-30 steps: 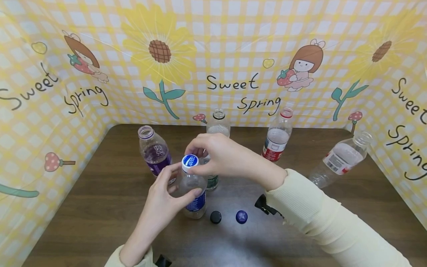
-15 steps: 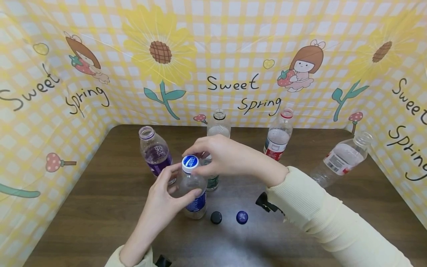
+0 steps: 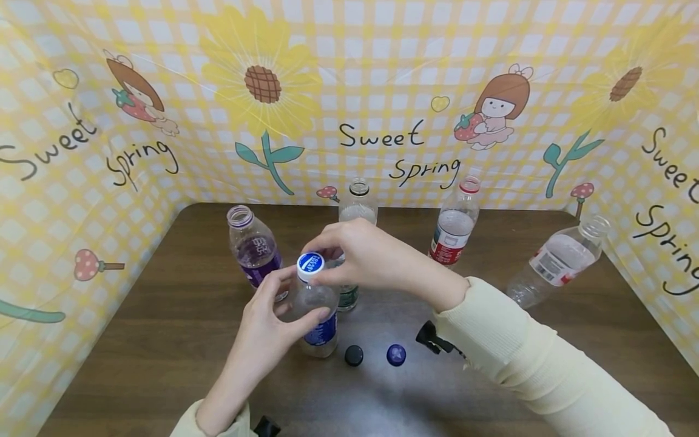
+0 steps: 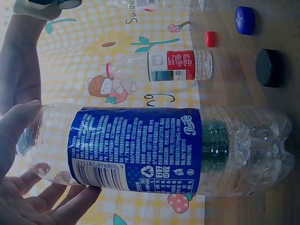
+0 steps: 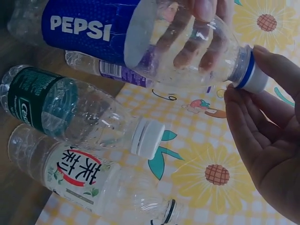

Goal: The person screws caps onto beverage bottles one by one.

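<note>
A clear plastic Pepsi bottle (image 4: 136, 150) with a blue label stands upright on the brown table. Round its upper body, the left hand (image 3: 270, 318) holds it, thumb on one side and fingers on the other. At its mouth sits a white bottle cap (image 3: 310, 265) with a blue printed top. The right hand (image 3: 360, 255) pinches this cap between thumb and fingers from the side; the right wrist view shows the thumb against the cap's blue-ringed edge (image 5: 245, 75). Part of the bottle is hidden by the left hand.
Behind stand an uncapped purple-labelled bottle (image 3: 256, 252), a green-labelled bottle (image 5: 79, 105) with a white cap, and an uncapped tea bottle (image 5: 77, 176). Farther right are two red-labelled bottles (image 3: 454, 227). Black (image 3: 354, 355), dark blue (image 3: 395, 355) and red (image 4: 210, 39) caps lie on the table.
The print on the white cap has turned a little under the right hand, whose fingers shift slightly. The left hand and the bottle stay in place.
</note>
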`<action>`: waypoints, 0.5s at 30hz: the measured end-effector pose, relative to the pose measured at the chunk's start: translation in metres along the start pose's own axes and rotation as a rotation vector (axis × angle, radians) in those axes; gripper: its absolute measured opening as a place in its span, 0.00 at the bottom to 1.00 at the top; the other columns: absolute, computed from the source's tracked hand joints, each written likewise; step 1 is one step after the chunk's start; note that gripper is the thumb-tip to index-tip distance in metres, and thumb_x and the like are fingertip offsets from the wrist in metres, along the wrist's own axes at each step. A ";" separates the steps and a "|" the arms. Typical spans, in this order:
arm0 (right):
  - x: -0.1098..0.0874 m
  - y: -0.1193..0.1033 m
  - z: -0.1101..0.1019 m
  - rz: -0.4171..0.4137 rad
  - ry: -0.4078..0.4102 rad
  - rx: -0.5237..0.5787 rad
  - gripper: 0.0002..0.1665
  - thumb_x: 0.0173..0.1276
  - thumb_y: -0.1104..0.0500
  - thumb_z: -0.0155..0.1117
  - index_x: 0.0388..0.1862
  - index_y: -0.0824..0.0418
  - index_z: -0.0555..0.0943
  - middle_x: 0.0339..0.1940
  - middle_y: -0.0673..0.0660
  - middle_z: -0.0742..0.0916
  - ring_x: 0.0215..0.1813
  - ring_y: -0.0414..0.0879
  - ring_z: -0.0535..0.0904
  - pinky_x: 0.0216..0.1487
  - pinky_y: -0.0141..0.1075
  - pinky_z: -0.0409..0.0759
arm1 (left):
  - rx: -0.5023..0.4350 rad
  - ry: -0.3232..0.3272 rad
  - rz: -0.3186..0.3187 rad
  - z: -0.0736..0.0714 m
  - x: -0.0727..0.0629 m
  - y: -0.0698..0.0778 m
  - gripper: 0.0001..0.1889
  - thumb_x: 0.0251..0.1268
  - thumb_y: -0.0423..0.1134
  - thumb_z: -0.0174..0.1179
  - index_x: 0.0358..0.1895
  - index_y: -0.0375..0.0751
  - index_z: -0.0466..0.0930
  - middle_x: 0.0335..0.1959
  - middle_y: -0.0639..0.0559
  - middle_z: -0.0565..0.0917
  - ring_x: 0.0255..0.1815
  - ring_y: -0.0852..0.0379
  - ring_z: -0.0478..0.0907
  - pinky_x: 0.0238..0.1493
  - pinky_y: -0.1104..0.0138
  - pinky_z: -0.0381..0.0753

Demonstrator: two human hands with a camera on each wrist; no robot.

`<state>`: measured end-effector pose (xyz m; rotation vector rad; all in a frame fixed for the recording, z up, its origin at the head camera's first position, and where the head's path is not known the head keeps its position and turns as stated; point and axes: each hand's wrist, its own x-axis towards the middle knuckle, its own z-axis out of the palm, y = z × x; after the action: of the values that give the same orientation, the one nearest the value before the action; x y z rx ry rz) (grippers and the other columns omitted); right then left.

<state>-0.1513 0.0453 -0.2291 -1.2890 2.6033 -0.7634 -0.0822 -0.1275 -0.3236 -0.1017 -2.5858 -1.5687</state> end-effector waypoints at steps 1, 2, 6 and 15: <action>0.000 0.000 0.000 0.006 0.003 0.006 0.19 0.62 0.55 0.69 0.51 0.60 0.83 0.45 0.52 0.87 0.47 0.40 0.83 0.49 0.27 0.82 | 0.002 0.000 0.000 0.000 0.000 0.000 0.34 0.51 0.42 0.73 0.62 0.45 0.68 0.62 0.46 0.73 0.64 0.45 0.71 0.58 0.51 0.79; -0.001 0.001 0.001 0.010 0.007 0.012 0.19 0.62 0.55 0.69 0.51 0.60 0.83 0.45 0.52 0.87 0.47 0.40 0.83 0.49 0.27 0.82 | 0.006 0.001 0.002 0.000 0.001 0.000 0.34 0.51 0.42 0.73 0.62 0.45 0.68 0.62 0.46 0.73 0.63 0.45 0.72 0.58 0.51 0.79; -0.002 0.001 0.002 0.032 0.021 0.037 0.19 0.62 0.55 0.69 0.51 0.59 0.82 0.46 0.52 0.87 0.48 0.40 0.83 0.50 0.28 0.82 | 0.015 -0.001 -0.002 0.000 0.001 0.000 0.34 0.51 0.43 0.72 0.62 0.45 0.68 0.62 0.46 0.73 0.63 0.45 0.72 0.58 0.51 0.80; -0.005 0.003 0.005 0.052 0.064 0.067 0.20 0.60 0.55 0.71 0.50 0.60 0.83 0.45 0.53 0.87 0.46 0.41 0.83 0.47 0.26 0.82 | 0.019 0.006 0.013 0.001 0.002 0.000 0.33 0.50 0.41 0.73 0.62 0.45 0.69 0.61 0.47 0.74 0.61 0.46 0.74 0.57 0.52 0.80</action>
<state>-0.1492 0.0487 -0.2356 -1.1929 2.6252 -0.8884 -0.0842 -0.1263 -0.3235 -0.1109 -2.5893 -1.5376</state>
